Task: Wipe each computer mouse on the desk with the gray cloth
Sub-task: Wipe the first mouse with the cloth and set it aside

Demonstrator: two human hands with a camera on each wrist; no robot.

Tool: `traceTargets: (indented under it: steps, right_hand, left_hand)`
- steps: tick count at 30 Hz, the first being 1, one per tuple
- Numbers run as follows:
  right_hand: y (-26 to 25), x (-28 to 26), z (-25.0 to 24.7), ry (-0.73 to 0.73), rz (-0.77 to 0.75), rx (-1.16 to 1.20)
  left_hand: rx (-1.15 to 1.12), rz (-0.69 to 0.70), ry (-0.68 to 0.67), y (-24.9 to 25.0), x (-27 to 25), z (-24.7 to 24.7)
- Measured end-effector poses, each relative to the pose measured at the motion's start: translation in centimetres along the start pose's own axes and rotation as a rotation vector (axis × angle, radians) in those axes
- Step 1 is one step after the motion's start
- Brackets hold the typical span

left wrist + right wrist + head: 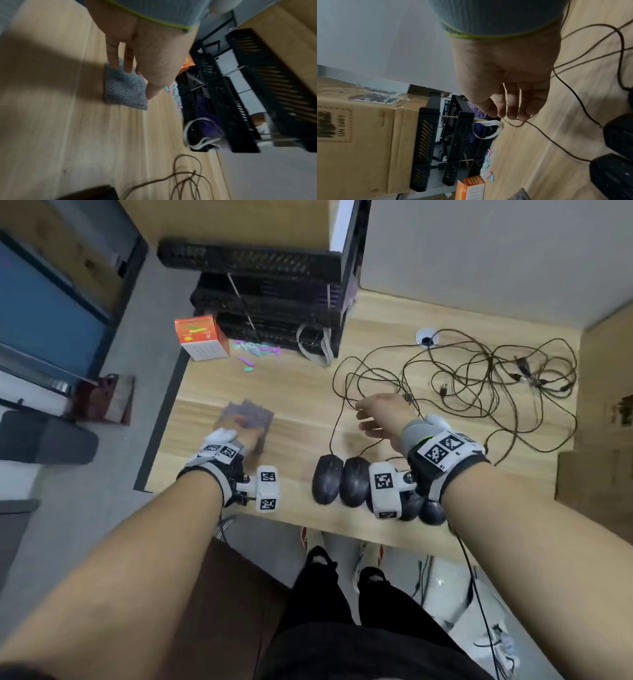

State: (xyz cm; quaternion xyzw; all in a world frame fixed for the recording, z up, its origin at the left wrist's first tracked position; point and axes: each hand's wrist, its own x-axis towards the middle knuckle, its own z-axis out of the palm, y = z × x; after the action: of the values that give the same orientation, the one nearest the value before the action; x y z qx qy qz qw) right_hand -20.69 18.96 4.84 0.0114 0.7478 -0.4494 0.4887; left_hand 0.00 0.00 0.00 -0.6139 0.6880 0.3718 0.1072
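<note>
The folded gray cloth (251, 416) (123, 90) lies flat on the left part of the wooden desk (301, 392). My left hand (245, 440) (133, 79) reaches down onto it, straight fingers (114, 59) touching its near edge and the thumb at its side. Several black mice sit in a row at the front edge: the leftmost (327, 479) (614, 175), a second (356, 481) (619, 132), and others mostly hidden behind my right wrist. My right hand (364, 416) (508, 115) hovers above and behind the row, pinching a thin mouse cable (544, 134) in curled fingertips.
A tangle of dark cables (496, 378) covers the right half of the desk near a cable hole (427, 338). Stacked black trays (267, 299) stand at the back, with an orange-and-white box (200, 337) and small pastel pieces (253, 354) in front. Cardboard boxes (599, 474) border the right.
</note>
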Motion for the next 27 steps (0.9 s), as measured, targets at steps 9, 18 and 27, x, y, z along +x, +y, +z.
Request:
traceTargets:
  steps: [9,18,27]
  right_hand:
    - [0.9,3.6,3.6,-0.007,0.056,-0.059]
    - [1.8,4.2,4.3,-0.123,0.092,-0.115]
    - [3.6,2.9,2.4,-0.177,0.035,0.149]
  left_hand:
    - [0.426,-0.037,-0.098,-3.1,5.0,1.5]
    - [-0.031,0.040,-0.084,0.7,3.3,3.8]
    - [-0.297,0.354,-0.426,6.6,-3.6,7.7]
